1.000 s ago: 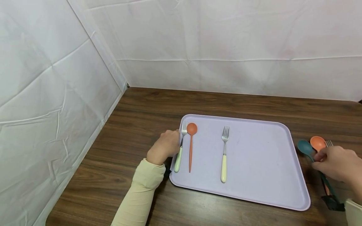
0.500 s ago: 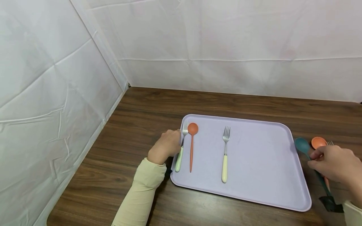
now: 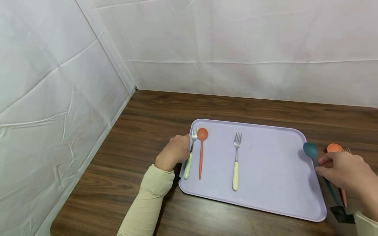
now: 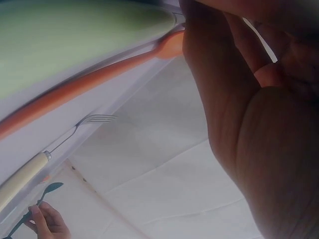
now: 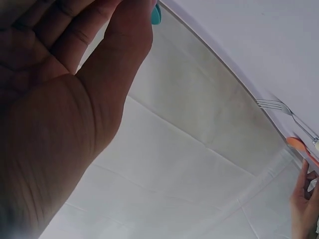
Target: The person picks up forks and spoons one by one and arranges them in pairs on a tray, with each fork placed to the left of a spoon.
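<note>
In the head view my right hand [image 3: 344, 168] pinches a teal spoon [image 3: 310, 150] by its handle. The spoon's bowl overlaps the right rim of the lilac tray [image 3: 271, 173]. Beneath that hand, an orange spoon [image 3: 335, 147] and a fork [image 3: 347, 150] lie on the table, partly hidden. My left hand [image 3: 174, 152] grips the tray's left rim, fingertips mostly hidden. Right beside it on the tray are a green-handled fork [image 3: 188, 165] and a red-orange spoon [image 3: 202, 134]. A fork with a cream handle [image 3: 235, 175] lies farther in.
The tray rests on a dark wooden table [image 3: 141, 124]. White sheeting [image 3: 224, 49] hangs behind the table and along its left side. A black piece [image 3: 341, 214] sits by the right sleeve, near the tray's front right corner.
My right hand has moved left with the teal spoon, drawing it away from the orange spoon and over the tray's right rim. The left hand stays at the tray's left edge.
</note>
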Available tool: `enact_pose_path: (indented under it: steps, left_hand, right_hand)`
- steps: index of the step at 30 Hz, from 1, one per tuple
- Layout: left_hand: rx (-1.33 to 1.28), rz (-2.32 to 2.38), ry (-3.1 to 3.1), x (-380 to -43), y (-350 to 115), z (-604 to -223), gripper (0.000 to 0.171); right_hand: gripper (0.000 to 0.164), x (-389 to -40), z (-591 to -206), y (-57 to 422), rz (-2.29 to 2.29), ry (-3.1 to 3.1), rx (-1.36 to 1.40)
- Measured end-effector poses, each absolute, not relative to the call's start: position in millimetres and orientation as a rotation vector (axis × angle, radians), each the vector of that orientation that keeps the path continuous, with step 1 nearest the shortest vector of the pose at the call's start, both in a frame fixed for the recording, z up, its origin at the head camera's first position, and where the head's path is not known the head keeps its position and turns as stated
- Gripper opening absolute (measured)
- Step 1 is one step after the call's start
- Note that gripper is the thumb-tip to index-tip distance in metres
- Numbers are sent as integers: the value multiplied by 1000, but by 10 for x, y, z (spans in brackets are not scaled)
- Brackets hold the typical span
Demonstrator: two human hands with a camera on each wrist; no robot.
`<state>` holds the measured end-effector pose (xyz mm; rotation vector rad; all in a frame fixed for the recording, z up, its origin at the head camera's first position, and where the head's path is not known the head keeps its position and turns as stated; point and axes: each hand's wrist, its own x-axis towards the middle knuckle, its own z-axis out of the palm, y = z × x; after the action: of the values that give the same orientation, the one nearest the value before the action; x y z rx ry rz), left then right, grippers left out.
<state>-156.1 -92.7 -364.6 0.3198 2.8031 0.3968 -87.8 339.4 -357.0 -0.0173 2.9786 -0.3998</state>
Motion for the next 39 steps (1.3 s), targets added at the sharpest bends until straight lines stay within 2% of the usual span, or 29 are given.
enact_pose_path:
  steps: [11,18,34,39]
  left_hand:
    - [332,418,2800,-1567,-929,-3661,24]
    - [330,436,2793,-1564,-933,-3660,28]
    - [330,429,2790,-1566,-922,-3650,19]
    - [330,420,2796,-1571,-924,-3646,24]
  right_hand:
    - [18,-875,-3548,3308,-422,2985,-34]
    - [21,-879,-3537,3253,-438,2978,-26]
    - [23,-882,-3572,3165,-484,3055,-14]
    - [24,-905,-3583,3128,-489,3107,-62]
